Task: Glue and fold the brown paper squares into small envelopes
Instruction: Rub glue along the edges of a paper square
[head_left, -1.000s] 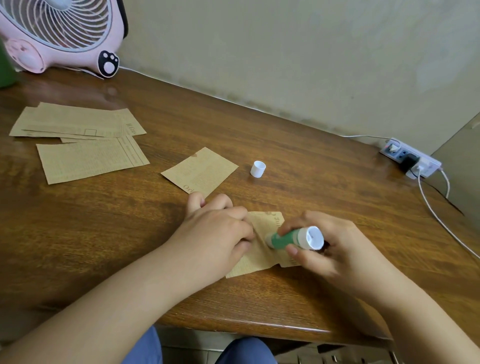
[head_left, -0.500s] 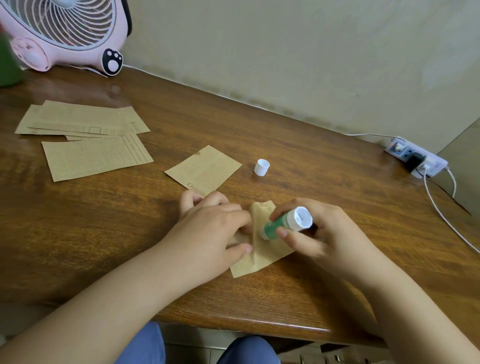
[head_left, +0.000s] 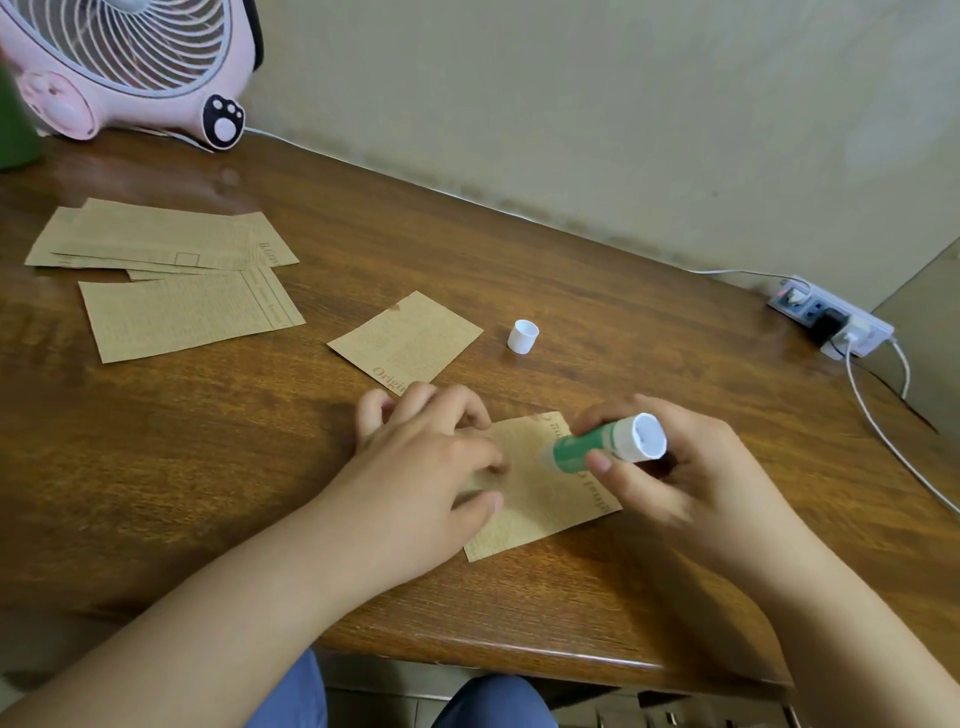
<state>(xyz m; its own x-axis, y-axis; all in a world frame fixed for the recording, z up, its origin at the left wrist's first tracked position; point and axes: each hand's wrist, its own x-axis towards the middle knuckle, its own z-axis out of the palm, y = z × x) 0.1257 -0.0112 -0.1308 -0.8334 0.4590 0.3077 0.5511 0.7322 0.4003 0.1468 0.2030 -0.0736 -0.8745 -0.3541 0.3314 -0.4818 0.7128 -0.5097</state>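
**Gluing one brown square while the other hand pins it flat**

You sit at a dark, glossy wooden table (head_left: 597, 291), looking down at both of your bare hands near its front edge. Your left hand (head_left: 423, 467) rests on the left part of a small printed brown paper square (head_left: 540, 499), fingers loosely bent and spread, pressing down and not gripping; this likely keeps the light sheet from sliding under the glue. Your right hand (head_left: 670, 467) grips a green glue stick with a white base (head_left: 605, 444), thumb and fingers curled round its barrel. The stick is tilted, base up towards you and tip down on the paper's upper middle, an angle that suits spreading glue across the sheet.

The stick's small white cap (head_left: 523, 336) stands upright farther back on the table, well apart from your hands, seemingly parked clear of the work. Beside it to the left lies a second small brown paper square (head_left: 405, 343), flat and untouched, probably next in line. At the far left, a loose pile of larger brown printed sheets (head_left: 171, 275) overlaps, out of the working area.

A pink desk fan (head_left: 119, 62) stands at the back left corner, and a white power strip with cables (head_left: 831, 322) sits at the back right by the wall. No finished envelope is visible, so the task appears to be at an early stage.
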